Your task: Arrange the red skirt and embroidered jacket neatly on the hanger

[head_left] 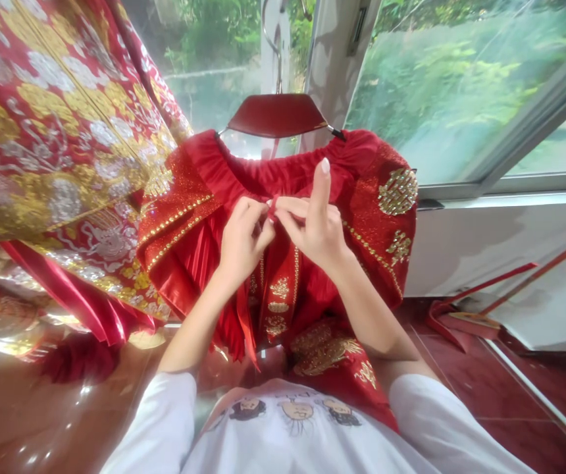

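A red pleated skirt (pixel 204 257) with gold-beaded panels hangs in front of me by its gathered waistband from a dark red clip hanger (pixel 278 115). At the middle of the waistband, a red ribbon tie (pixel 272 209) is pinched between both hands. My left hand (pixel 244 238) closes thumb and fingertips on it from the left. From the right, my right hand (pixel 316 227) grips it too, with the index finger pointing up. A loose red ribbon end (pixel 246 329) hangs below my left hand. The exact shape of the tie is partly hidden by the fingers.
A red, gold and silver embroidered garment (pixel 60 138) hangs close on the left. Behind the hanger are window frames (pixel 330 59) and glass. A red-handled dustpan (pixel 465 319) stands on the tiled floor (pixel 524 395) at the right, by a white panel (pixel 559 296).
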`<state>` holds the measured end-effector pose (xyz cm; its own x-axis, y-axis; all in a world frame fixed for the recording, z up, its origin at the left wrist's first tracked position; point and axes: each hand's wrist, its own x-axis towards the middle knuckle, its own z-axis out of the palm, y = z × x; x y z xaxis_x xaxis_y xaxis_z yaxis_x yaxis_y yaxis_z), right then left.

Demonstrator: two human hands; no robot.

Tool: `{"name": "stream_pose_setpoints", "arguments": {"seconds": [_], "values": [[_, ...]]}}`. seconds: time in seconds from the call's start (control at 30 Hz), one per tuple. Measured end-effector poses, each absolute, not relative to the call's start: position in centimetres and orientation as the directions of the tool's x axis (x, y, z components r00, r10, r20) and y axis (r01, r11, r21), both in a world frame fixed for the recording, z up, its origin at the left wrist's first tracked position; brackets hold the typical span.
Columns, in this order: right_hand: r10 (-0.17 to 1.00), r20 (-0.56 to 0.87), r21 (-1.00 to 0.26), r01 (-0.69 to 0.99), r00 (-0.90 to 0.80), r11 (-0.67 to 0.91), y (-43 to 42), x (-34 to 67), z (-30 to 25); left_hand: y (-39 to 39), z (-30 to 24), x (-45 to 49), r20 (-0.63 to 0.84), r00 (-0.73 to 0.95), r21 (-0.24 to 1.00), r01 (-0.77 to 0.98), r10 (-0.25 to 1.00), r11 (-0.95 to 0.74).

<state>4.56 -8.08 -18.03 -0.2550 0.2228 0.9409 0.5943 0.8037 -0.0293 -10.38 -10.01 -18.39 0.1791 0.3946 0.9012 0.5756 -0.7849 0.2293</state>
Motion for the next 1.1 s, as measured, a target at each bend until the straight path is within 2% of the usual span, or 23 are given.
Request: {"name": "stream_pose_setpoints", "arguments": {"seconds": [0.07,0.13,0.3,0.4,0.5,0.57,0.63,0.7,0.77,0.83,0.93,1.03,1.1], "values": [[0.142,0.954,0.047,0.595,-0.266,0.802,-8.1,4.5,-18.1,-9.9,-18.4,-10.2,0.902,0.172,0.215,0.619,0.397,-0.756],[0.149,0.953,0.048,0.616,-0.264,0.786,-8.1,4.6,-18.2,-9.9,-18.3,-10.3,0.902,0.188,0.174,0.666,0.389,-0.725],[0.291,0.949,-0.131,0.693,-0.118,0.709,-7.7,6.2,-18.6,-9.4,-18.4,-12.2,0.963,0.185,-0.071,0.877,0.198,-0.475],[0.314,0.947,-0.193,0.663,-0.067,0.724,-7.9,6.6,-18.7,-8.9,-19.0,-13.2,0.967,0.189,-0.084,0.87,0.172,-0.485],[0.281,0.959,-0.208,0.586,-0.035,0.783,-8.7,5.9,-18.4,-9.0,-19.1,-12.8,0.986,0.108,0.002,0.761,0.129,-0.648],[0.299,0.954,-0.262,0.483,-0.001,0.836,-9.1,5.3,-18.2,-9.2,-18.8,-11.9,0.988,0.028,0.097,0.656,0.152,-0.748],[0.353,0.935,-0.335,0.381,0.023,0.862,-9.3,4.8,-18.1,-9.4,-18.4,-11.0,0.953,-0.083,0.295,0.493,0.293,-0.819],[0.413,0.91,-0.401,0.315,0.03,0.86,-9.2,4.6,-18.1,-9.4,-17.8,-10.5,0.853,-0.153,0.521,0.231,0.498,-0.822],[0.465,0.885,-0.451,0.278,0.017,0.848,-8.9,4.9,-18.0,-9.3,-17.3,-10.6,0.729,-0.111,0.674,-0.056,0.675,-0.737],[0.512,0.858,-0.488,0.262,-0.031,0.833,-8.6,5.6,-17.7,-9.2,-16.9,-11.2,0.626,-0.006,0.756,-0.241,0.78,-0.609],[0.575,0.809,-0.533,0.255,-0.126,0.807,-8.7,6.8,-17.1,-9.1,-16.5,-12.5,0.555,0.106,0.819,-0.246,0.825,-0.519],[0.59,0.792,-0.557,0.213,-0.154,0.803,-9.0,7.3,-16.6,-9.2,-16.4,-13.3,0.603,0.179,0.797,-0.164,0.777,-0.581],[0.585,0.794,-0.565,0.156,-0.163,0.81,-9.0,7.3,-16.6,-9.2,-16.5,-13.5,0.643,0.243,0.766,-0.18,0.727,-0.617]]}}
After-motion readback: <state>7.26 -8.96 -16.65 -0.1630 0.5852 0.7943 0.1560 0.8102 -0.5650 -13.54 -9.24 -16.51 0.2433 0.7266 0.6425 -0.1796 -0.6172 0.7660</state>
